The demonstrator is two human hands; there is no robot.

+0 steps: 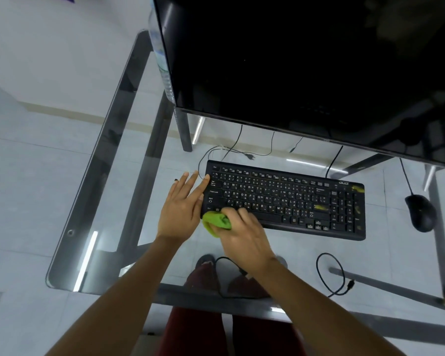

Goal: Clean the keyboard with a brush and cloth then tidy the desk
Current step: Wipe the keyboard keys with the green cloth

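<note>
A black keyboard (288, 199) lies on the glass desk (93, 191), slightly slanted. My right hand (244, 235) is shut on a bunched green cloth (215, 222) pressed against the keyboard's front left corner. My left hand (184, 204) lies flat with fingers spread, its fingertips resting on the keyboard's left edge. Small yellow-green bits (321, 207) sit on the keys at the right side and near the top right corner (357, 188). No brush is in view.
A large dark monitor (306, 68) stands behind the keyboard. A black mouse (421, 213) rests to the right. A loose black cable (330, 274) loops near the front edge. A clear bottle (162, 60) is behind the monitor's left side.
</note>
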